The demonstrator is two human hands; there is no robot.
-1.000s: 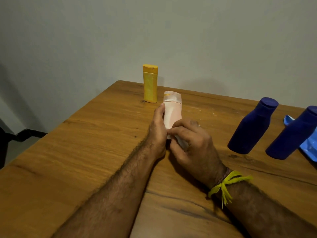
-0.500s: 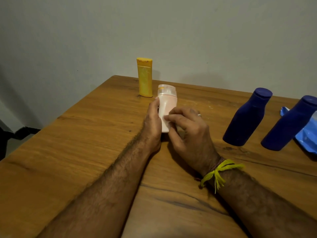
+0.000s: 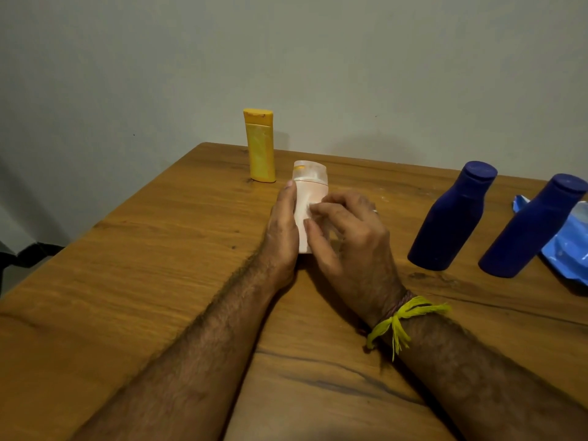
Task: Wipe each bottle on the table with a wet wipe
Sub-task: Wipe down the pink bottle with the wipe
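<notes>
A pale pink bottle (image 3: 311,187) with a whitish cap stands upright mid-table. My left hand (image 3: 281,230) grips its left side, thumb lying along the body. My right hand (image 3: 350,237) has curled fingers pressing a small white wet wipe (image 3: 313,207) against the bottle's front; most of the wipe is hidden under the fingers. A yellow bottle (image 3: 261,148) stands upright behind, near the far edge. Two dark blue bottles (image 3: 451,224) (image 3: 531,230) stand to the right, untouched.
A blue wipe packet (image 3: 569,249) lies at the right edge behind the farther blue bottle. The wooden table (image 3: 143,265) meets a plain wall at the back; its left edge drops off to the floor.
My right fingers have slid up the front of the pink bottle with the wipe. The left hand keeps its hold, and the bottle stays upright in place.
</notes>
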